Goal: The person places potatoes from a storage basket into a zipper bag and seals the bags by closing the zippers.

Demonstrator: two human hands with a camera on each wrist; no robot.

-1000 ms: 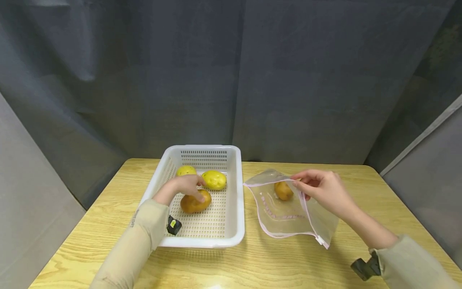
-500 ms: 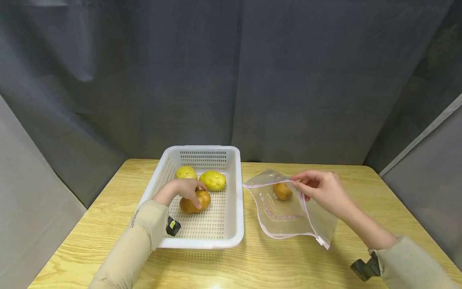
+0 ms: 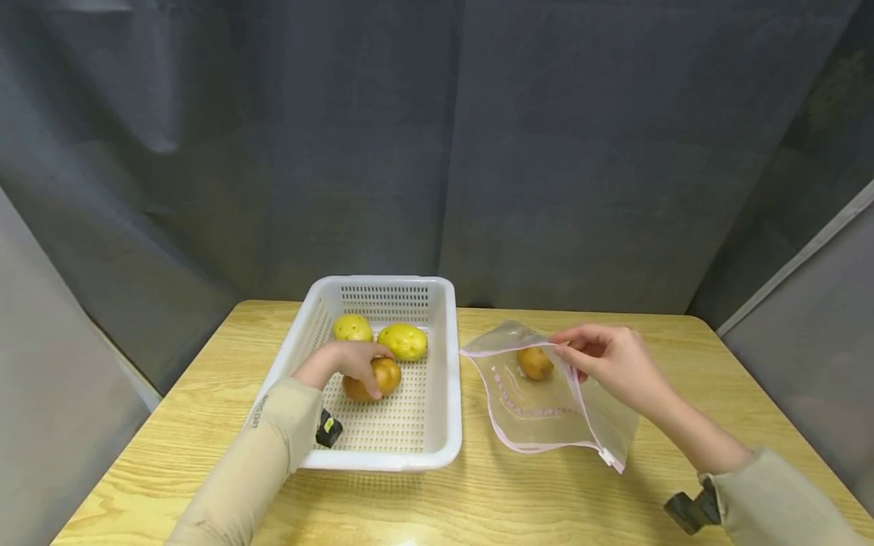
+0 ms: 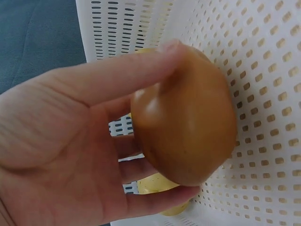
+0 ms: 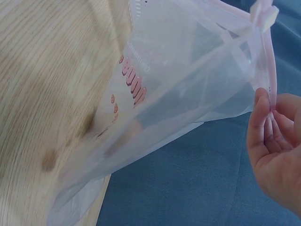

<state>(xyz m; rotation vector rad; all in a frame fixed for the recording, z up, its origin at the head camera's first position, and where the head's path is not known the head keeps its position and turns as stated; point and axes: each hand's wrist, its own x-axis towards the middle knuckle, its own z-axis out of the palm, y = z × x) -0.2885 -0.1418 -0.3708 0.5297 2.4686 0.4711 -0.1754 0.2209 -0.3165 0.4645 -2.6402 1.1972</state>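
Inside the white perforated basket (image 3: 451, 379), my left hand (image 3: 350, 358) grips a brown potato (image 3: 386, 376). In the left wrist view the thumb lies over the top of the potato (image 4: 188, 117) and fingers curl beneath it. Two yellow potatoes, one at the left (image 3: 352, 327) and one at the right (image 3: 403, 341), lie just beyond that hand. My right hand (image 3: 608, 360) pinches the pink-edged rim of a clear zip bag (image 3: 526, 425), whose mouth gapes. Another brown potato (image 3: 535, 363) shows in the bag. The right wrist view shows thumb and fingertips (image 5: 262, 101) on the rim.
The basket and bag stand side by side on a wooden table (image 3: 519, 500). A dark curtain (image 3: 437, 152) hangs behind the table's far edge, and grey panels flank it. The bag's white slider (image 3: 606, 455) hangs at its near right corner.
My left fingers have closed further around the brown potato, which has turned and shifted slightly in the basket. The right hand and the bag have stayed nearly still.
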